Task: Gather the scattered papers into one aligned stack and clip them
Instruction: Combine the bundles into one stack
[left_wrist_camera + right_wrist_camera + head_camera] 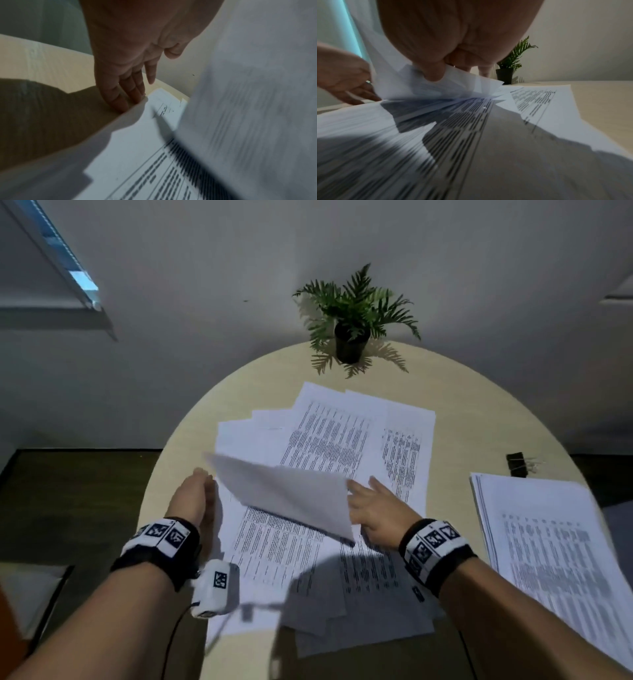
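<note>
Printed sheets (329, 446) lie scattered and overlapping across the middle of a round pale table (479, 412). My right hand (373, 508) pinches the right edge of one sheet (287, 491) and holds it tilted up above the others; the right wrist view shows the thumb (433, 75) pressed on that lifted sheet (406, 81). My left hand (195, 494) stands edge-on with straight fingers (126, 92) against the left edge of the flat sheets (137, 142). A black binder clip (516, 464) lies at the table's right side.
A separate stack of printed paper (548, 546) lies at the right, near the table edge. A small potted fern (352, 326) stands at the table's far edge. Dark floor shows on the left.
</note>
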`<state>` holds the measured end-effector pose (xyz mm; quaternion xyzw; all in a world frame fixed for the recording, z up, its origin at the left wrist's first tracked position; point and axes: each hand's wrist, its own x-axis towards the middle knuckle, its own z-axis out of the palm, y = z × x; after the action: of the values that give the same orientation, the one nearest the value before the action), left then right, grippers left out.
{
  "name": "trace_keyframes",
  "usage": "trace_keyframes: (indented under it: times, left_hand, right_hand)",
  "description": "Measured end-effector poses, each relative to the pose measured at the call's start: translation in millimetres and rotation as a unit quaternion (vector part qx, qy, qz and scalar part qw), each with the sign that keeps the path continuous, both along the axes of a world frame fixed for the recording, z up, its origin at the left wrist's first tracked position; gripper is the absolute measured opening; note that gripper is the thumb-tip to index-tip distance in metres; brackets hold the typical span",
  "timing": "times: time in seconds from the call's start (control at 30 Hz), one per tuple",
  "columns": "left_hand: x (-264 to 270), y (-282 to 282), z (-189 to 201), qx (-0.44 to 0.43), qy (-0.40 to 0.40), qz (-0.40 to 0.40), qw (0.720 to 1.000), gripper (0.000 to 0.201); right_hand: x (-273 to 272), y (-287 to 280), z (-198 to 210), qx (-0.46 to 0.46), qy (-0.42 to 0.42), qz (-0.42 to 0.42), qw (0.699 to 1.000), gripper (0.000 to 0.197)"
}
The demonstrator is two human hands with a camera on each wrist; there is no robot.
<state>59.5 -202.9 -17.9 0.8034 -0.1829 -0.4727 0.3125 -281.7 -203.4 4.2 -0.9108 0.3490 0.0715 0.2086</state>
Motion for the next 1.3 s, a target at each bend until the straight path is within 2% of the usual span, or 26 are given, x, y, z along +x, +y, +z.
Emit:
trace_keyframes:
  times: [0.03,0.07,0.13,0.17,0.2,0.23,0.27,0.3,0.33,0.4,0.43,0.5,0.57,0.63,0.77,0.83,0.9,1.0,1.07,1.13,1.2,1.3]
  left_hand:
    - [-5.8,-2.3,3.8,0.044,0.006,-0.004,0.999,0.044]
    - [-14.3,-0.5,14.1,0.039,0.026,-0.014,0.999,0.038]
    - [-18.2,10.0,23.8,0.017,-0.035,-0.1,0.994,0.025]
    - [-15.8,13.7,22.9,0.021,-0.074,-0.17,0.982,0.019]
    - [-14.2,21.2,22.5,0.026,-0.073,-0.191,0.978,0.024]
    - [-16.3,22.0,24.4,0.037,-0.091,-0.214,0.972,0.029]
    - [-17.6,27.7,25.5,0.05,-0.116,-0.234,0.964,0.03]
    - [-21.7,31.8,28.8,0.066,-0.147,-0.246,0.956,0.031]
    - [-27.7,35.6,32.8,0.08,-0.177,-0.251,0.948,0.031]
    - [-42.5,45.6,36.6,0.111,-0.238,-0.273,0.926,0.044]
    - [-49.6,50.9,36.3,0.133,-0.268,-0.294,0.908,0.054]
    - [-63.2,58.4,32.1,0.151,-0.309,-0.308,0.887,0.069]
    - [-77.2,65.2,27.3,0.15,-0.312,-0.313,0.884,0.079]
    - [-90.0,71.0,21.0,0.148,-0.289,-0.306,0.895,0.084]
    - [-109.3,79.1,8.8,0.102,-0.204,-0.269,0.936,0.099]
    - [-115.0,80.5,3.9,0.09,-0.188,-0.236,0.949,0.093]
    - [-117.2,76.7,2.8,0.068,-0.18,-0.17,0.967,0.077]
    - [-114.5,61.7,8.6,0.062,-0.201,-0.137,0.968,0.067]
    - [-115.3,49.0,15.5,0.099,-0.208,-0.166,0.959,0.07]
    - [-120.5,36.0,20.7,0.122,-0.204,-0.19,0.953,0.067]
    - [-130.1,26.3,22.5,0.126,-0.205,-0.213,0.947,0.064]
    - [-145.1,16.5,20.6,0.083,-0.224,-0.243,0.94,0.051]
  right_hand:
    - [-2.3,6.8,-3.9,0.003,0.021,0.026,0.999,0.072]
    - [-5.3,13.0,-9.3,0.013,0.045,0.044,0.998,0.073]
    - [-10.1,24.1,-16.3,0.043,0.075,0.07,0.994,0.074]
    - [-12.4,28.7,-17.0,0.06,0.08,0.074,0.992,0.073]
    - [-14.8,32.6,-16.1,0.076,0.073,0.059,0.993,0.071]
    - [-17.6,36.0,-14.7,0.088,0.043,0.013,0.995,0.068]
    - [-21.0,37.6,-14.4,0.088,-0.016,-0.069,0.994,0.065]
    - [-23.8,38.0,-13.3,0.07,-0.082,-0.172,0.979,0.062]
    - [-27.1,37.5,-12.1,0.039,-0.123,-0.282,0.951,0.059]
    - [-34.0,34.7,-9.0,0.007,-0.106,-0.466,0.878,0.055]
    - [-34.9,34.4,-6.3,0.025,-0.073,-0.533,0.842,0.053]
    - [-30.6,35.1,-1.0,0.092,-0.037,-0.607,0.788,0.054]
    - [-23.9,35.1,-1.6,0.146,-0.068,-0.632,0.758,0.058]
    - [-18.6,34.9,-7.0,0.177,-0.093,-0.632,0.748,0.061]
    - [-9.9,38.5,-7.0,0.213,-0.103,-0.596,0.767,0.061]
    - [-7.5,41.6,-5.3,0.228,-0.16,-0.571,0.772,0.054]
    - [-9.5,41.7,-2.4,0.216,-0.218,-0.553,0.775,0.051]
    - [-22.9,34.1,-2.8,0.157,-0.267,-0.567,0.763,0.04]
    - [-34.9,31.1,-3.3,0.129,-0.237,-0.597,0.755,0.035]
    - [-45.3,29.8,-4.9,0.107,-0.15,-0.635,0.75,0.029]
    - [-51.1,29.2,-7.1,0.102,-0.076,-0.658,0.742,0.039]
    - [-51.4,23.5,-8.6,0.091,-0.073,-0.677,0.727,0.047]
